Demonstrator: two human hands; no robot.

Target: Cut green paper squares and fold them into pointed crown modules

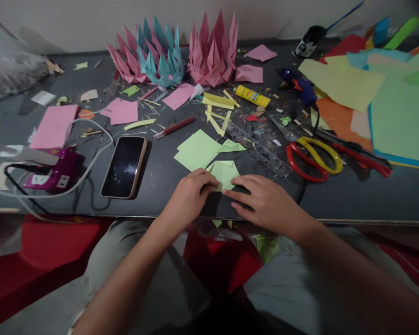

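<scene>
Light-green paper point(226, 171) is lying folded near the front edge of the dark desk point(160, 186), directly between my hands. My left hand point(195, 188) is curling inward, its fingertips gathering against the paper's left side; whether the thumb is closing on a fold there, I cannot tell. My right hand point(261, 200) is reaching in from the right with fingers parted, two fingertips touching the paper's right side and near edge, and the thumb standing apart, nearer to me. Just beyond the folded piece, a stack of light-green sheets point(197, 149) is lying flat, with a small folded green piece point(232, 146) resting at its right. A clear ruler point(261, 151) is running diagonally beyond my right hand, and scissors point(314, 160) with one red and one yellow handle are lying to the right of it. On the left side, a phone point(124, 167) is resting face up, well apart from my left hand, and a purple box point(56, 170) with cables is sitting farther left. Behind the work, a yellow tube point(252, 96) is lying on its side among paper scraps, and a blue glue gun point(298, 86) is resting to its right. Along the back, a blue spiked paper piece point(162, 63) and a pink spiked paper piece point(212, 56) are standing upright, points up.
</scene>
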